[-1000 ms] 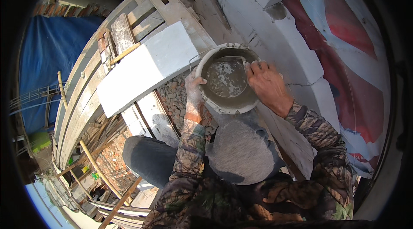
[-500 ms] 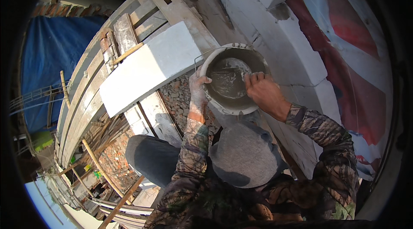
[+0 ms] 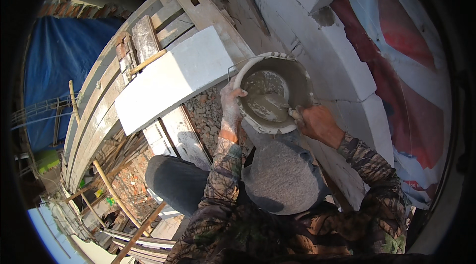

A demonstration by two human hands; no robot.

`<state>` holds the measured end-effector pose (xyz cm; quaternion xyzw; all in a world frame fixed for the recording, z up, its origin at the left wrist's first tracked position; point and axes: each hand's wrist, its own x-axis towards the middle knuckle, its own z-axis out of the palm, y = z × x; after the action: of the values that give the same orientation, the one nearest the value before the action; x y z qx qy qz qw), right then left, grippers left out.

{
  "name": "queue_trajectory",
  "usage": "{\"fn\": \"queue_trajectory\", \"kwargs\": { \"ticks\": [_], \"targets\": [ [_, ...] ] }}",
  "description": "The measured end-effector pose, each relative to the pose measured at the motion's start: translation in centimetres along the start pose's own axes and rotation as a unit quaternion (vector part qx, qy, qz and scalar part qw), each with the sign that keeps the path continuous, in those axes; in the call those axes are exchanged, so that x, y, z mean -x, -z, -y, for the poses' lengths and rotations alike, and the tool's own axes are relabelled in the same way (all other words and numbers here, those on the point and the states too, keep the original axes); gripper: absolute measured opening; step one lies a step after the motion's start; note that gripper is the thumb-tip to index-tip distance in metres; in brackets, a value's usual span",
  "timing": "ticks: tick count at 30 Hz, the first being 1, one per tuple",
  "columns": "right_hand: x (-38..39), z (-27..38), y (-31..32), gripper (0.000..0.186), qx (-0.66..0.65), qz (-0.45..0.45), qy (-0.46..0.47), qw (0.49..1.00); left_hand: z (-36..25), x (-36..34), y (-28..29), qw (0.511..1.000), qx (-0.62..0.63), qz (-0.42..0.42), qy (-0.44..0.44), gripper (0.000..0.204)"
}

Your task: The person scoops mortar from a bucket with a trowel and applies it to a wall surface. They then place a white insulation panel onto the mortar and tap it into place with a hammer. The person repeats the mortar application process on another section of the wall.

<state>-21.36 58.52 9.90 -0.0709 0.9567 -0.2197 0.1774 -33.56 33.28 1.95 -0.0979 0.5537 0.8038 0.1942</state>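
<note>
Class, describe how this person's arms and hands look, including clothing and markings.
The left sleeve and right sleeve are long, camouflage-patterned in browns, greys and some green. The left hand and right hand are gloveless; whitish residue marks the left one.

The bucket (image 3: 300, 81) offers open access over its far right rim, beside the block wall (image 3: 337, 65). The left hand (image 3: 230, 103) and wire handle (image 3: 229, 69) obstruct its left rim; the right hand (image 3: 320, 123), its near right.
</note>
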Motion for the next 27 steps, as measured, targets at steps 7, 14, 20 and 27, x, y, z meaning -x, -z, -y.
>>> {"fn": "queue_trajectory", "kwargs": {
  "ticks": [7, 14, 20, 27],
  "targets": [
    [1.8, -1.3, 2.4, 0.033, -0.156, -0.017, -0.122, 0.980, -0.1, -0.1, 0.0, 0.999, 0.050, -0.005, 0.011, 0.062],
    [6.5, -0.7, 3.4, 0.035, -0.514, 0.042, -0.263, 0.815, -0.8, -0.2, -0.7, 0.999, 0.001, -0.028, 0.017, 0.052],
    [9.8, -2.5, 8.0, 0.044, -0.492, -0.153, -0.279, 0.810, 0.8, -1.2, 0.3, 0.998, -0.003, -0.054, -0.028, 0.029],
    [5.9, -5.9, 8.9, 0.058, 0.119, -0.335, -0.246, 0.902, 0.2, -0.7, -0.1, 0.999, 0.027, -0.041, -0.001, 0.019]
  ]
}}
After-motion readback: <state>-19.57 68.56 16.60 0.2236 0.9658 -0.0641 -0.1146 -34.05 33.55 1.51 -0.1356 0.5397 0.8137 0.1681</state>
